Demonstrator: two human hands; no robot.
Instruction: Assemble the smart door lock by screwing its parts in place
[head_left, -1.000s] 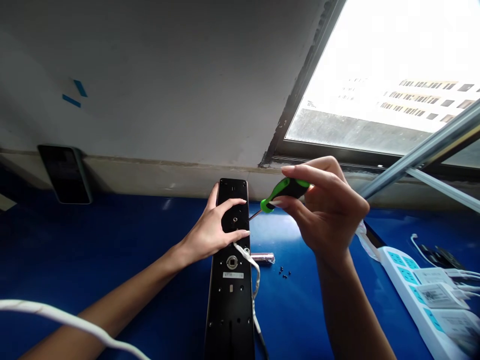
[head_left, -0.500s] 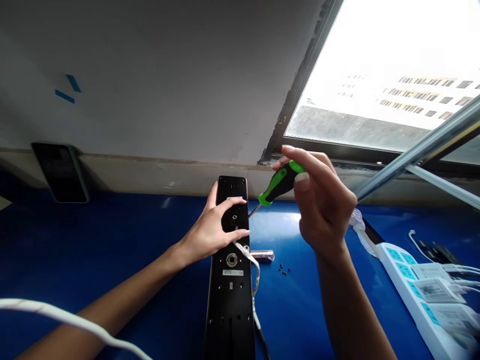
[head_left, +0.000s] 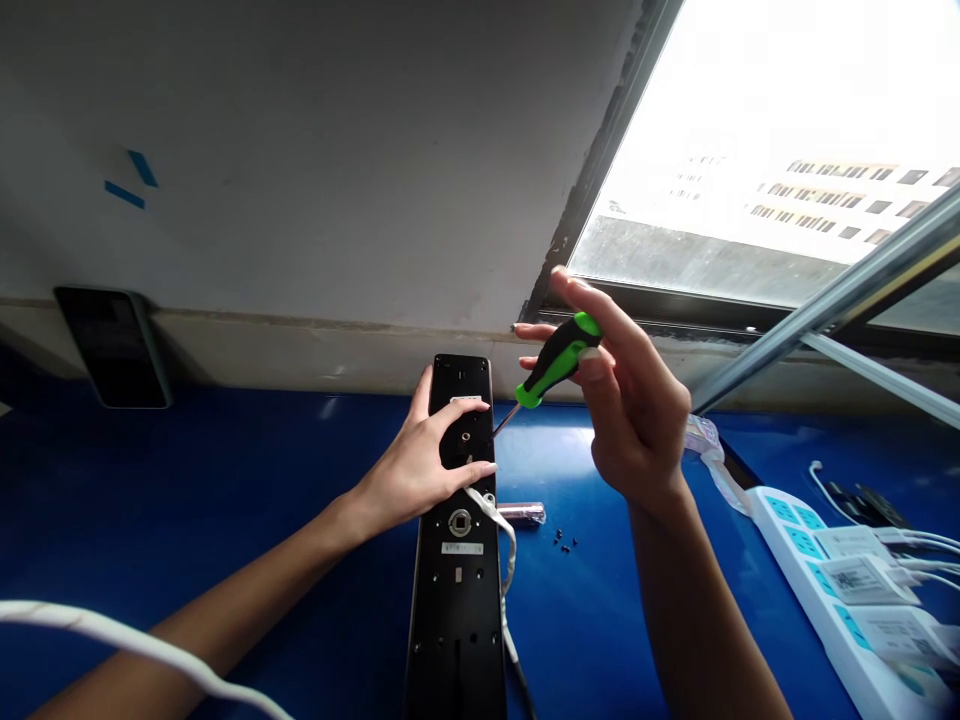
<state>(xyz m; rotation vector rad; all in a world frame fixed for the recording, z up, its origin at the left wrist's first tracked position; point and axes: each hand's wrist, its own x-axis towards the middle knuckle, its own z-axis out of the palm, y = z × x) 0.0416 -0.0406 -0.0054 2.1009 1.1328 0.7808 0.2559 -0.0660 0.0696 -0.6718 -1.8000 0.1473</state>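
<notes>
A long black lock panel (head_left: 457, 590) lies lengthwise on the blue table (head_left: 225, 500), its far end toward the wall. My left hand (head_left: 420, 460) grips the panel's upper part, thumb and fingers bracketing a round hole. My right hand (head_left: 622, 400) pinches a green-and-black screwdriver (head_left: 555, 362) by its handle, fingers partly spread. The metal tip points down-left to the panel's right edge beside my left fingers. A white cable (head_left: 504, 540) runs from under my left hand down the panel's right side.
Several tiny black screws (head_left: 565, 541) and a small metal cylinder (head_left: 523, 514) lie right of the panel. A white power strip (head_left: 847, 590) with plugs sits at the right. A dark phone (head_left: 112, 347) leans on the wall at left. A window frame and metal bar stand at the upper right.
My right hand has risen and rotated around the screwdriver handle, fingers regripping it, so the handle stands steeper. The left hand and the panel have stayed in place.
</notes>
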